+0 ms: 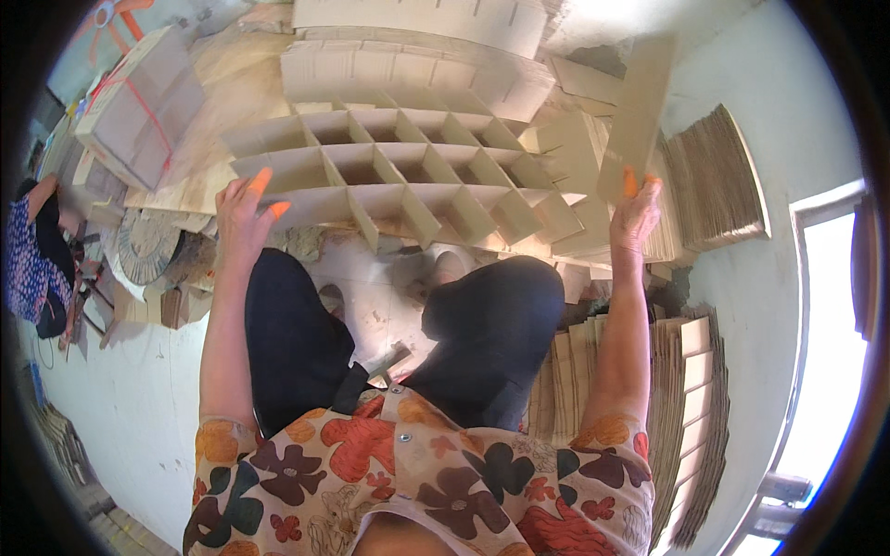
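A cardboard divider grid (pixel 408 202) of interlocked strips lies in front of my knees, its square cells showing from above. My left hand (pixel 239 222) is at the grid's left end, with orange covers on the thumb and a finger. Those fingertips close on the end of the near strips. Off the grid's right side, my right hand (pixel 636 215) pinches the lower end of a long cardboard strip (pixel 642 102). The strip stands raised and slightly blurred. Orange covers show on this hand's fingertips too.
Behind the grid are stacks of slotted cardboard (pixel 408 69). More stacked cardboard (pixel 714 181) leans by the right wall, and folded dividers (pixel 681 408) stand beside my right leg. A tied cardboard bundle (pixel 139 107) sits at the far left. Another person (pixel 39 250) is at the left edge.
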`<move>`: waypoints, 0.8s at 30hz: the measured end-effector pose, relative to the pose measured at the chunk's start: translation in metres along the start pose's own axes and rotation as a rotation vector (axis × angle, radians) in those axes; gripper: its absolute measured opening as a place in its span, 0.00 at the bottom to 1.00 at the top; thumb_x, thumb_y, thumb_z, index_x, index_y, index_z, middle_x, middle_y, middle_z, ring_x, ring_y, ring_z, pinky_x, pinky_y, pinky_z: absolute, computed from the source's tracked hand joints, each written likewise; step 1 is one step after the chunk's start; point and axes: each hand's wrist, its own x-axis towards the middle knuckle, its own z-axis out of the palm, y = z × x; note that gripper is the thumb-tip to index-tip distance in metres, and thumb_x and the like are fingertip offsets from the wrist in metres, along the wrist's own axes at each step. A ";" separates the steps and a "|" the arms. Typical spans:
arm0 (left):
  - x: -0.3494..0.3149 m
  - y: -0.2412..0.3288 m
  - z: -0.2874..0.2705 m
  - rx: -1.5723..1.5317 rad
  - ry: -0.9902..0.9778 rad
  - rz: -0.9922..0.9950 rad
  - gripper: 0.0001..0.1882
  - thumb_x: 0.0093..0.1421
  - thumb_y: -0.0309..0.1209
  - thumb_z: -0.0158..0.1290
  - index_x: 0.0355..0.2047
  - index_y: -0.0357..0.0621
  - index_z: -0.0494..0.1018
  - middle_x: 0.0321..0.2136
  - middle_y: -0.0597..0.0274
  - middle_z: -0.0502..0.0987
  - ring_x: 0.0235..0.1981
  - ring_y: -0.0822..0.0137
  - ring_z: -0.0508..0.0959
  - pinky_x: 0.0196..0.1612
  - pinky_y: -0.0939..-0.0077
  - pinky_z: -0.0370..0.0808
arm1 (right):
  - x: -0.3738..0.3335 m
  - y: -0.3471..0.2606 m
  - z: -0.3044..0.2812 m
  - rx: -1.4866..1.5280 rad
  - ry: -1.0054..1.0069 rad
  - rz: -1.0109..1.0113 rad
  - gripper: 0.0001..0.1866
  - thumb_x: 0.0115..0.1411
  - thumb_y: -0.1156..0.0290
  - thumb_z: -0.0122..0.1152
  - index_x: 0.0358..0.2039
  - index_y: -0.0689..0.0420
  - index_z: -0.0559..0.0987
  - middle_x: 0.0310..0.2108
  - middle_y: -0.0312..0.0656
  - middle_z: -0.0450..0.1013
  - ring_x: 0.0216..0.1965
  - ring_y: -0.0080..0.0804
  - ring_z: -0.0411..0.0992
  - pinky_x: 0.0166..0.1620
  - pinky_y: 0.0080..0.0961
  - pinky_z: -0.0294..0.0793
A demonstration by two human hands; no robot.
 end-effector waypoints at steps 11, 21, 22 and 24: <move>-0.007 -0.025 0.016 -0.332 -0.092 -0.092 0.13 0.45 0.27 0.61 0.34 0.44 0.78 0.28 0.54 0.78 0.31 0.56 0.76 0.35 0.65 0.74 | -0.083 -0.260 -0.022 0.861 -0.594 -0.645 0.29 0.57 0.77 0.59 0.58 0.66 0.62 0.34 0.54 0.75 0.28 0.28 0.73 0.37 0.21 0.72; -0.004 -0.022 0.013 -0.288 -0.024 -0.008 0.09 0.43 0.22 0.60 0.28 0.40 0.77 0.20 0.51 0.73 0.26 0.51 0.74 0.29 0.63 0.70 | -0.124 -0.328 -0.004 0.671 -0.808 -0.575 0.24 0.51 0.82 0.62 0.50 0.69 0.70 0.35 0.53 0.76 0.25 0.25 0.73 0.29 0.23 0.73; -0.003 -0.020 0.012 -0.283 -0.023 -0.001 0.09 0.43 0.22 0.60 0.28 0.40 0.77 0.20 0.51 0.73 0.26 0.51 0.73 0.30 0.62 0.70 | -0.122 -0.331 -0.005 0.659 -0.830 -0.579 0.24 0.51 0.82 0.62 0.50 0.70 0.70 0.34 0.54 0.76 0.23 0.25 0.72 0.28 0.23 0.72; -0.003 -0.020 0.012 -0.279 -0.024 0.010 0.09 0.43 0.23 0.60 0.28 0.41 0.76 0.20 0.51 0.73 0.26 0.51 0.73 0.31 0.62 0.69 | -0.122 -0.333 0.001 0.703 -0.796 -0.611 0.24 0.51 0.83 0.61 0.50 0.70 0.70 0.28 0.53 0.75 0.20 0.25 0.69 0.26 0.22 0.70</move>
